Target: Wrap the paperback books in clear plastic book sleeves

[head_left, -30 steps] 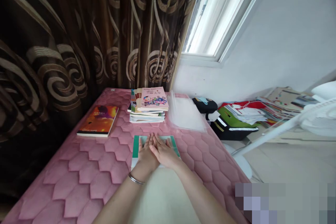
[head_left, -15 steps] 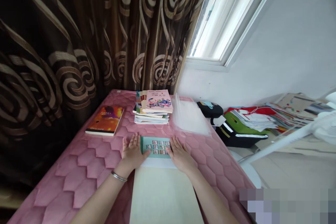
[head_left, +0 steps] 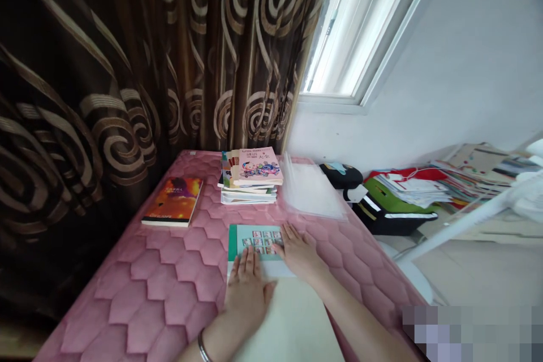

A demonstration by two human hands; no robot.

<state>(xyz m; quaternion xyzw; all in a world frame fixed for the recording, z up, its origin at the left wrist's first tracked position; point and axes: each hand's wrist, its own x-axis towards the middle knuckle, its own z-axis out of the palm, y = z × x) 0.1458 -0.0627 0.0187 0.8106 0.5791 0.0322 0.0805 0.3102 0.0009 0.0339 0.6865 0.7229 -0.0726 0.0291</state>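
A light green book (head_left: 244, 232) with a darker green edge and rows of small pictures lies flat on the pink quilted surface (head_left: 156, 283). Below it is a white strip (head_left: 278, 269), then a pale cream sheet or board (head_left: 297, 311) that extends toward me. My left hand (head_left: 246, 288), a bangle on its wrist, rests palm down over the strip and the cream piece, fingertips on the book's lower part. My right hand (head_left: 299, 251) lies flat along the book's right edge, fingers stretched. Neither hand grips anything.
An orange and purple book (head_left: 175, 199) lies at the left. Behind the green book stand a stack of books (head_left: 258, 172) and clear plastic sheets (head_left: 314, 189). To the right are a green and black bag (head_left: 392, 203), piled papers (head_left: 479, 172) and a white fan stand (head_left: 453, 232).
My left hand has moved from the book's left edge to the right and toward me, onto the strip and cream piece. My right hand stays at the right edge.
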